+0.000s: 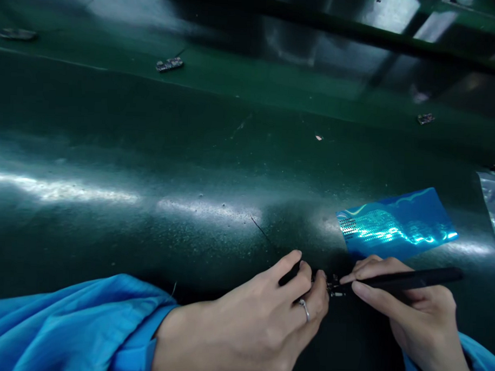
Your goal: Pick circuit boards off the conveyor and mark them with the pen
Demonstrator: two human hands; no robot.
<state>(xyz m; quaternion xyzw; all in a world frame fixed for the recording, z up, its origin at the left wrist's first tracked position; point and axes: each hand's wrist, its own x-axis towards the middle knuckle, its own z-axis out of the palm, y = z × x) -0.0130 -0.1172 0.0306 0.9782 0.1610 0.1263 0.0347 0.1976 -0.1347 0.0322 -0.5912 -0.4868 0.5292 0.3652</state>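
Close to the bottom edge, my left hand (263, 321), with a ring on one finger, is closed on a small circuit board (334, 286). Its fingers hide most of the board, leaving only the right end with tiny metal parts in sight. My right hand (414, 305) grips slim black tweezers (415, 279) like a pen. Their tip points left and meets or nearly meets the board; exact contact is too small to tell. A thin dark wire (262, 229) slants over the table just above my left fingers.
A shiny blue sheet (400, 223) of film or stickers lies beyond my right hand. Clear plastic (494, 205) sits at the right edge. Along the far side of the green table (111, 121) are small boards, one left of centre (169, 65) and another right (426, 119).
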